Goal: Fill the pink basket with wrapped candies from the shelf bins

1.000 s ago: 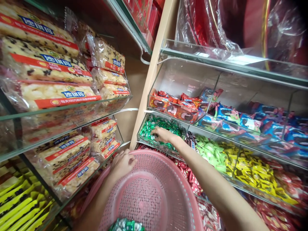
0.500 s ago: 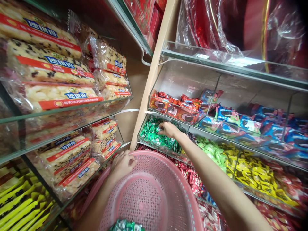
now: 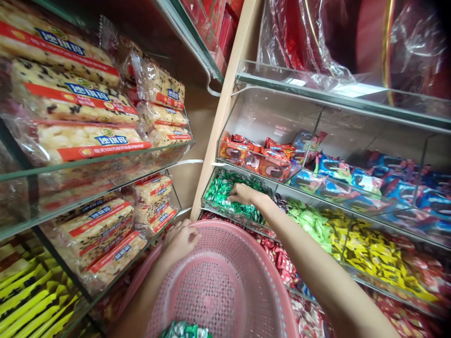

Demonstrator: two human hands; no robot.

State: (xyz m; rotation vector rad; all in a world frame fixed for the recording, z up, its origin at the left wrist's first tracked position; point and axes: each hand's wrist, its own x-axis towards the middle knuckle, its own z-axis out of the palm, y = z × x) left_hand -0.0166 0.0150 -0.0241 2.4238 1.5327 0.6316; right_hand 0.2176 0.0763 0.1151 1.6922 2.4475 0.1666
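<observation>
My left hand (image 3: 180,241) is closed over the rim of a round pink plastic basket (image 3: 243,234) with a perforated wall. A few green-wrapped candies (image 3: 185,330) lie in the basket at the bottom edge of the view. My right hand (image 3: 244,195) reaches into a glass shelf bin full of green-wrapped candies (image 3: 220,188). Its fingers are bent down against the candies in a pinch; whether one is between the fingertips is hidden by the hand.
Packaged puffed-grain bars (image 3: 88,141) fill glass shelves at left. Right of the green bin are light green candies (image 3: 308,220) and yellow candies (image 3: 373,249). Above it sit red packets (image 3: 271,150) and blue packets (image 3: 366,180) behind a glass front. A wooden post (image 3: 215,136) divides the shelves.
My right hand has moved slightly left and down within the green candies. My left hand and the basket have stayed in place.
</observation>
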